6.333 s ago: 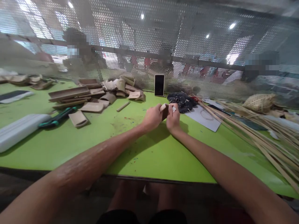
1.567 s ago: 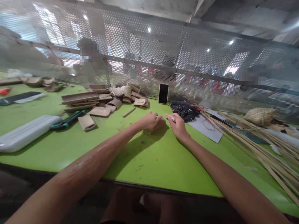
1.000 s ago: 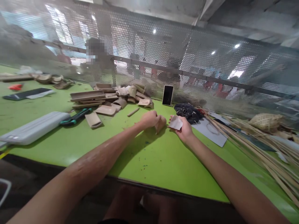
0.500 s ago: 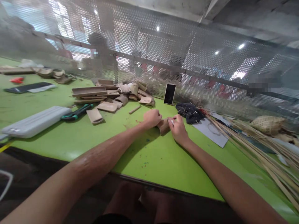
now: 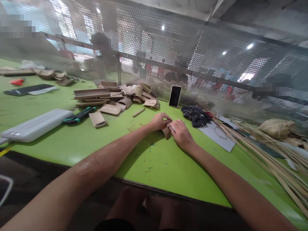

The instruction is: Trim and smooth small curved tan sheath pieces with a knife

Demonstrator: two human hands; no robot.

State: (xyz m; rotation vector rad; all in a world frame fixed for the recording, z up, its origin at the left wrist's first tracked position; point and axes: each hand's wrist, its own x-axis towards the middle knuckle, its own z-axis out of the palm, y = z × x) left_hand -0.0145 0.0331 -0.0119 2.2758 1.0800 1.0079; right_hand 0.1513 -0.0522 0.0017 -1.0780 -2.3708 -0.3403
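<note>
A curved piece of split bamboo point(image 5: 166, 133) rests on the green table between my hands, its near end showing. My left hand point(image 5: 159, 122) is closed on its far left side, the thumb and fingers bent over it. From the right, my right hand point(image 5: 181, 134) leans over the same piece with curled fingers. A small thin pale object point(image 5: 171, 127) sticks out of those fingers against the bamboo; its kind is too small to make out. Much of the bamboo is hidden under both hands.
Bamboo pieces point(image 5: 110, 109) are heaped at the back left, near a green-and-black handled tool point(image 5: 80, 115) and a long whitish case point(image 5: 38, 125). A phone point(image 5: 175, 96) stands against the mesh screen. Dark cloth point(image 5: 195, 116), paper point(image 5: 218, 136) and long bamboo strips point(image 5: 260, 154) lie to the right.
My right hand has moved left and turned over the bamboo, covering more of it. My left hand's fingers have shifted slightly right and lifted a little. Other things on the table have stayed put.
</note>
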